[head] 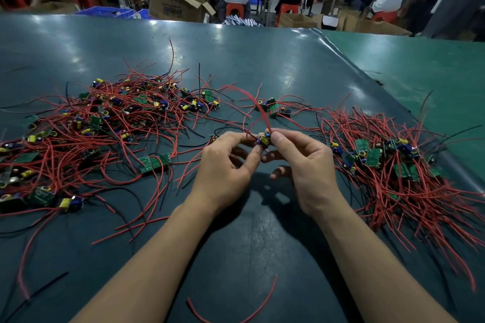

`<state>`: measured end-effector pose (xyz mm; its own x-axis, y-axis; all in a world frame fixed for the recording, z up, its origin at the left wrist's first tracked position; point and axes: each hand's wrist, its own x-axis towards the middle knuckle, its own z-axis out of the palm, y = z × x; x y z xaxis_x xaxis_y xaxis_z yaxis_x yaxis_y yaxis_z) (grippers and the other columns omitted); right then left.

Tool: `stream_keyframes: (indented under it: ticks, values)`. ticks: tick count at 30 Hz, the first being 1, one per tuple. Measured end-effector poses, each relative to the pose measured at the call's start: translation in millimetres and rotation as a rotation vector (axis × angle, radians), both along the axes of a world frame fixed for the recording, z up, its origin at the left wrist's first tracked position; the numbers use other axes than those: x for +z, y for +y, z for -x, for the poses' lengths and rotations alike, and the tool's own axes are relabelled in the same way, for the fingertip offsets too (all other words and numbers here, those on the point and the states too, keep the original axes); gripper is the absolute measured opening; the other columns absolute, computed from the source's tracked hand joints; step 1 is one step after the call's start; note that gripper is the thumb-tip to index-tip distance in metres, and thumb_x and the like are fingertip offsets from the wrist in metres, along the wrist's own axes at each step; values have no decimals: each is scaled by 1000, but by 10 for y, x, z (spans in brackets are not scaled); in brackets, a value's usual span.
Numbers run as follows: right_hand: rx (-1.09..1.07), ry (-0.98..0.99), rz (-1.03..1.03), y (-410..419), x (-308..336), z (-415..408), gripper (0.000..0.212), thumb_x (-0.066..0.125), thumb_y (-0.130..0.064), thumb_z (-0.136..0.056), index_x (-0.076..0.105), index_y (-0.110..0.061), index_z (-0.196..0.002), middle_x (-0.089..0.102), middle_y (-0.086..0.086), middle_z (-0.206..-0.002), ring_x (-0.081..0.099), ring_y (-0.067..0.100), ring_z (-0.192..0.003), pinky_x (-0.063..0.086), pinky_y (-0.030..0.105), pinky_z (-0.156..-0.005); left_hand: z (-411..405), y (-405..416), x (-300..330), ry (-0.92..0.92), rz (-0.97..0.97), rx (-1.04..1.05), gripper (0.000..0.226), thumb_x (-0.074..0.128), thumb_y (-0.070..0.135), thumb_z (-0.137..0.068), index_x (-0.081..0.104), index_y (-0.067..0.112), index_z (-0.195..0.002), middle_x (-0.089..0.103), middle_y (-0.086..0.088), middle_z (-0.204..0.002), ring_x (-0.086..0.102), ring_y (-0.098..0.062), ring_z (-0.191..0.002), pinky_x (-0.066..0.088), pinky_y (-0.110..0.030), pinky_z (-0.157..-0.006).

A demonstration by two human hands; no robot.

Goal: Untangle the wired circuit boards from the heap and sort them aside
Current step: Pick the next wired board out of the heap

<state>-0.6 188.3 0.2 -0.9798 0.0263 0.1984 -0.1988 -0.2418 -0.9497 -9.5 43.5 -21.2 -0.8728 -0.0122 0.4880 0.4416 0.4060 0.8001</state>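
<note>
Two hands meet at frame centre above the dark green counter (236,55). Held item: one small circuit board (263,140) with yellow and purple capacitors, pinched between the left hand (225,165) thumb and forefinger from the left and the right hand (301,165) thumb and forefinger from the right; remaining fingers loosely curled below. Red lead (252,105) rises from the board, blurred. Tangled heap (105,123), left and upper left. Second pile (393,165) of boards and red wires, right. Single green board (154,162), just left of the left hand.
</note>
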Motion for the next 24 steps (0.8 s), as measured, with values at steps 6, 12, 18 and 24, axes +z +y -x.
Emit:
stream_keyframes:
  ticks: [6, 12, 18, 24]
  values:
    - [-18, -12, -123, -5, -30, -4, 9, 65, -7, -91, 66, -12, -99, 74, 4, -77, 69, 14, -65, 49, 22, -41, -8, 9, 56, -101, -287, -47, 12, 74, 13, -86, 73, 11, -97, 75, -1, -88, 73, -14, -77, 59, -29, -72]
    - [-100, -6, -166, -21, -62, 23, 6, 66, -11, -92, 62, -15, -90, 72, 2, -70, 68, 15, -59, 48, 24, -38, 0, 55, 60, -155, -431, -51, 11, 66, 11, -91, 70, 10, -82, 74, -1, -76, 72, -14, -71, 57, -26, -68]
    - [-303, -9, -97, -10, -57, 73, 12, 67, -11, -90, 59, -13, -81, 71, 4, -74, 61, 14, -48, 41, 22, -35, 14, 73, 117, -318, -800, -159, 19, 48, 13, -101, 61, 5, -89, 73, -5, -79, 73, -24, -67, 56, -24, -58]
    - [-163, -117, 42, -8, -42, 92, 15, 67, -13, -91, 58, -16, -79, 74, 7, -75, 57, 13, -44, 40, 20, -36, -13, 98, 87, -326, -642, -207, 9, 68, 9, -85, 64, 8, -93, 72, -2, -73, 68, -14, -63, 56, -22, -63]
